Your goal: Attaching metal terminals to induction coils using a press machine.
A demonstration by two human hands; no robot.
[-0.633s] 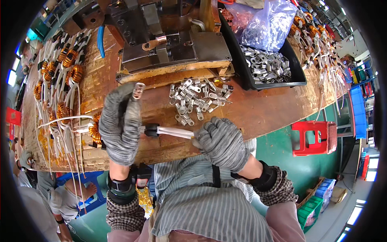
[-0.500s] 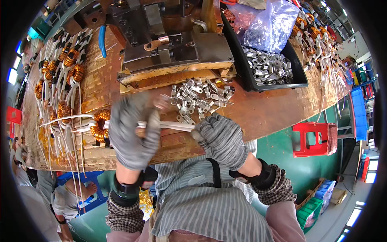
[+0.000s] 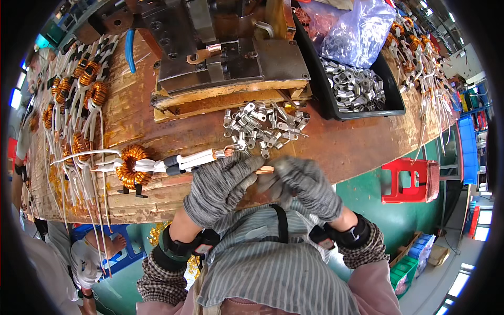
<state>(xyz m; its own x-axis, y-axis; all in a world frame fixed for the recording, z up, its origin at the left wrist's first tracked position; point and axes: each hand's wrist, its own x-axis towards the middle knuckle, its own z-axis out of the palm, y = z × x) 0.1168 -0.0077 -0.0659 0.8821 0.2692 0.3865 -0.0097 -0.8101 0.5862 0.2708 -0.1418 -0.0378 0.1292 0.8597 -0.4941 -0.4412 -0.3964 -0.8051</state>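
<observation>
My left hand (image 3: 220, 189), in a grey knit glove, is closed round a white wire whose bare copper end (image 3: 265, 169) sticks out past the fingers. That wire runs from a toroidal coil (image 3: 132, 166) wound with copper, lying at the left on the bench. Just above the hand, another white lead (image 3: 197, 158) of the coil ends in bare copper strands. My right hand (image 3: 310, 186), also gloved, is beside the copper end; its fingertips are smeared by motion. Beyond both hands lies a loose pile of silver cable lugs (image 3: 257, 126).
A heavy metal press fixture (image 3: 210, 71) on a wooden base stands at the back, with a copper lug on it. Right of it, a black bin (image 3: 362, 114) holds lugs and plastic bags. More coils (image 3: 97, 93) lie at the left. A red stool (image 3: 409, 181) stands on the floor.
My left hand has moved right along the leads, uncovering the coil's black sleeves and one stripped end. My right hand has shifted right, off the white wire, to beside a copper end.
</observation>
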